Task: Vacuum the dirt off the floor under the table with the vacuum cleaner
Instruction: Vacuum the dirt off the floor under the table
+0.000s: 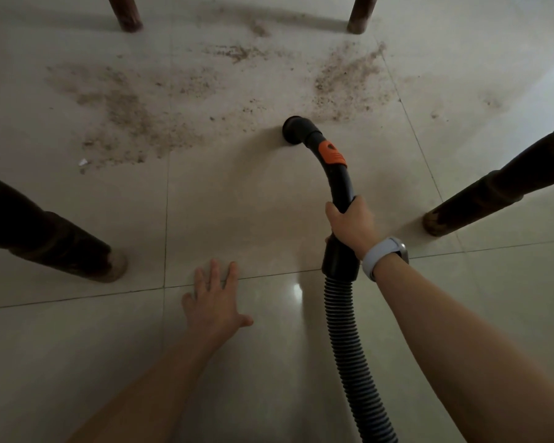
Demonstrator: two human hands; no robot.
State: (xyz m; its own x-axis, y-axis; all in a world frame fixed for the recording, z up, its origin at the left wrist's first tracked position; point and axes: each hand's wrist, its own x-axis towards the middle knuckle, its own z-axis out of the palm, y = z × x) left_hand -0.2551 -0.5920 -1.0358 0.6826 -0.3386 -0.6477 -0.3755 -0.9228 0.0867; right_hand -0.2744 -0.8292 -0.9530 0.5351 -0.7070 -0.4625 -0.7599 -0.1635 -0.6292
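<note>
Dim, murky light throughout; the floor (237, 219) brightens toward the right edge, with a small glare patch near the hose (343, 330). Soft shadows trail leftward from the far legs; wide-angle bending splays the frame edges; the corners darken.

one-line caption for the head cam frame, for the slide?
Right hand steers the vacuum nozzle toward scattered dirt between table legs; left hand braces on the tile floor.

a home room: glossy tiled floor (237, 203), wooden table legs (480, 199), scattered dirt (125, 116)
</note>
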